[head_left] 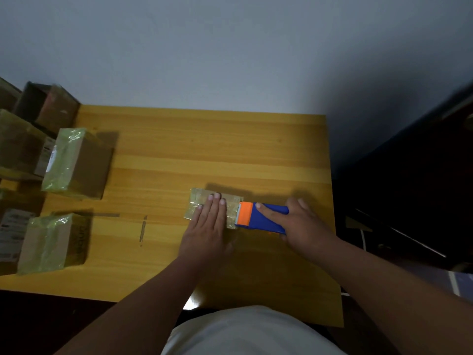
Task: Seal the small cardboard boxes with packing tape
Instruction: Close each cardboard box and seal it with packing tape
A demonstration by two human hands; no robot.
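Note:
A small cardboard box [198, 201], its top glossy with tape, lies near the middle of the yellow wooden table [204, 149]. My left hand [208, 224] presses flat on the box with straight fingers. At the box's right edge sits a blue tape dispenser [263, 217] with an orange blade end. My right hand [304, 224] grips the dispenser's body, its index finger stretched along the top.
Two taped boxes [76, 162] [51, 242] stand on the table's left side. Several more boxes [30, 129] are stacked beyond the left edge. A dark piece of furniture [414, 188] stands right of the table. A wall rises behind it.

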